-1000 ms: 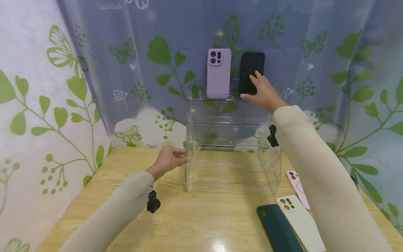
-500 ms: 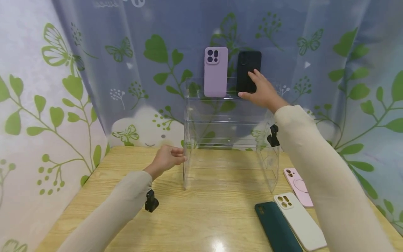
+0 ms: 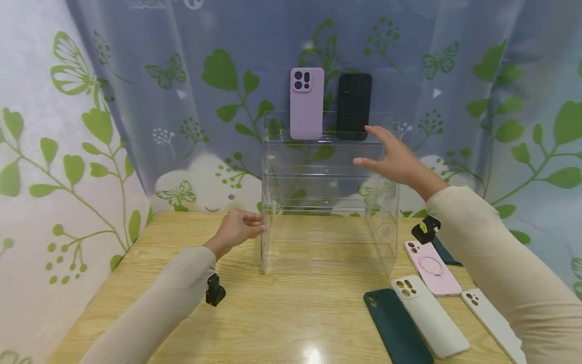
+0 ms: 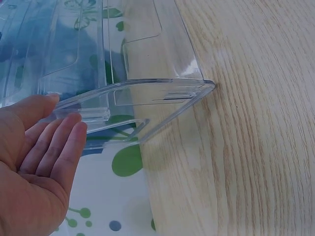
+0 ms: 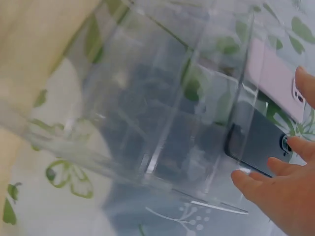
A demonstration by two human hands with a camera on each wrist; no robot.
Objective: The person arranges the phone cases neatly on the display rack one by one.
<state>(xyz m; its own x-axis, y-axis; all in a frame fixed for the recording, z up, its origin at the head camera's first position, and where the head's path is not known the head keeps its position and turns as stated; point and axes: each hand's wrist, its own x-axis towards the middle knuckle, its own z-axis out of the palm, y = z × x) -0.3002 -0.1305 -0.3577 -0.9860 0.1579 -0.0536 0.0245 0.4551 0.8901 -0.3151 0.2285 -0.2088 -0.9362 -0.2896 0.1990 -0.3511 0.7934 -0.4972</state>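
Observation:
A clear tiered acrylic display stand rises from the wooden table. On its top tier lean a lilac phone case and, to the right, a black phone case. My left hand pinches the stand's left edge; the left wrist view has the thumb above that edge and the fingers below. Spread and holding nothing, my right hand hovers in front of the stand's upper right, its fingertips near the black case's lower right corner. The right wrist view shows both cases beyond the right fingers.
At the right of the table lie a dark green case, a cream case, a pink case with a ring and a white case. Another dark green case is partly hidden by my right arm. Patterned curtains stand behind.
My right hand has come off the black case and drawn back down and to the right, leaving the case standing on the top tier. My left hand stays at the stand's edge.

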